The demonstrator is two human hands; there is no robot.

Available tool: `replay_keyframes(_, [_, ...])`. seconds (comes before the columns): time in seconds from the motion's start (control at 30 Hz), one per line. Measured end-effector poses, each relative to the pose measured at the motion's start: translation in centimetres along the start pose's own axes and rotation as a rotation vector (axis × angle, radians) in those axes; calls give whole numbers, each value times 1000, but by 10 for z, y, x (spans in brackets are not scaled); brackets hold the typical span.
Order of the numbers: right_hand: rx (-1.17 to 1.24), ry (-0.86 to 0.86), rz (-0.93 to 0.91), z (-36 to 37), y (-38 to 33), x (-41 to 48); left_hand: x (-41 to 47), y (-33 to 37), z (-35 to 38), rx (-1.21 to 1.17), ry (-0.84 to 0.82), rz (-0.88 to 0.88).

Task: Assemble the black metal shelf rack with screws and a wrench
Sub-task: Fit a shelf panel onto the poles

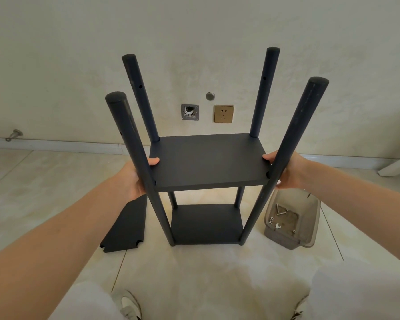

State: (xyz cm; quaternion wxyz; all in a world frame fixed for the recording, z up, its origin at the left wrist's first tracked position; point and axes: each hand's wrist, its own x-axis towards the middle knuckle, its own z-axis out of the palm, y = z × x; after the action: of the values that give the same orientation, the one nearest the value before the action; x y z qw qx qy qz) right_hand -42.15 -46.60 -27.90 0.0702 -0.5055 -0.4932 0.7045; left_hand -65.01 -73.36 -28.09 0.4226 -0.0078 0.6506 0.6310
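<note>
The black shelf rack (208, 162) stands upright on the tiled floor in front of me, with several round posts rising above two fitted boards. My left hand (134, 176) grips the left edge of the upper board (208, 158), thumb on top. At the board's right edge my right hand (284, 172) holds it the same way, partly behind the near right post (293, 144). The lower board (206, 224) sits near the floor. A loose black board (127, 225) with notched corners lies on the floor to the left.
A clear plastic tub (310, 211) to the right of the rack holds screws, washers and a small wrench. The wall behind carries a gold socket (223, 113) and an open junction box (189, 112). My shoes show at the bottom edge.
</note>
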Motion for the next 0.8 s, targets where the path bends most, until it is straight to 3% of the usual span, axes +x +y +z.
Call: replay_keyframes(0.8, [-66,21,121,-4,15,25,10,-24,-2,54,80,-114])
